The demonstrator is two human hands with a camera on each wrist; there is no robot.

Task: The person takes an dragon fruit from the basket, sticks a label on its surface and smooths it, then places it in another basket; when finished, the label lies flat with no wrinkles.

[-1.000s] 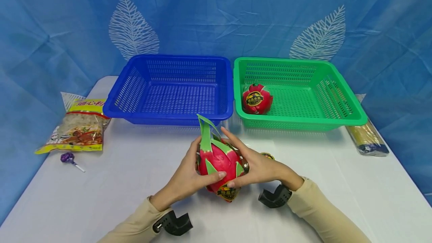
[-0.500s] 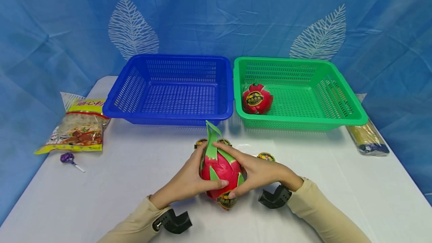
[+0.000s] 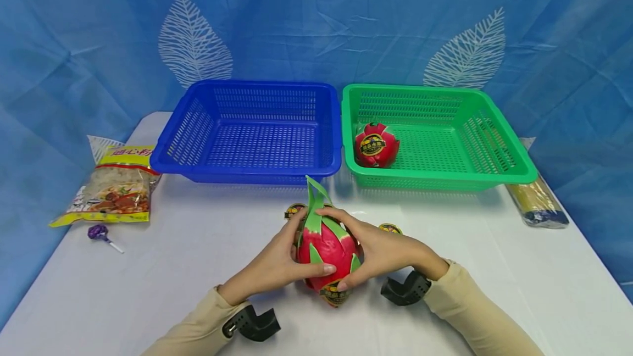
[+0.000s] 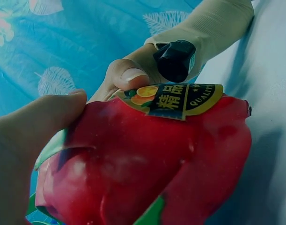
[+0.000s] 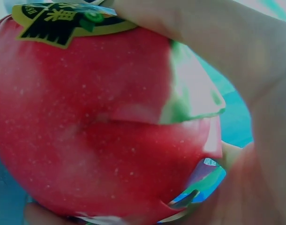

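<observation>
Both hands hold a pink-red dragon fruit (image 3: pixel 328 249) with green leaf tips, low over the front middle of the table. My left hand (image 3: pixel 277 260) grips its left side, thumb across the front. On the right side my right hand (image 3: pixel 381 246) is wrapped around it, with the thumb at the edge of a black-and-gold label (image 4: pixel 173 101) on the fruit. That label also shows in the right wrist view at the fruit's top. Most fingers behind the fruit are hidden in the head view. A second dragon fruit (image 3: pixel 377 145) lies in the green basket (image 3: pixel 445 184).
A blue basket (image 3: pixel 247 172) stands left of the green one. Round stickers lie behind the hands, one left (image 3: pixel 295 211) and one right (image 3: pixel 390 228). At the left are a pasta bag (image 3: pixel 118 185) and a purple lollipop (image 3: pixel 99 232); a clear-wrapped yellowish packet (image 3: pixel 539 202) lies far right.
The dragon fruit has come slightly down toward the person and a little right. My right fingers have moved in against its leaves, and a sticker behind it has come into view.
</observation>
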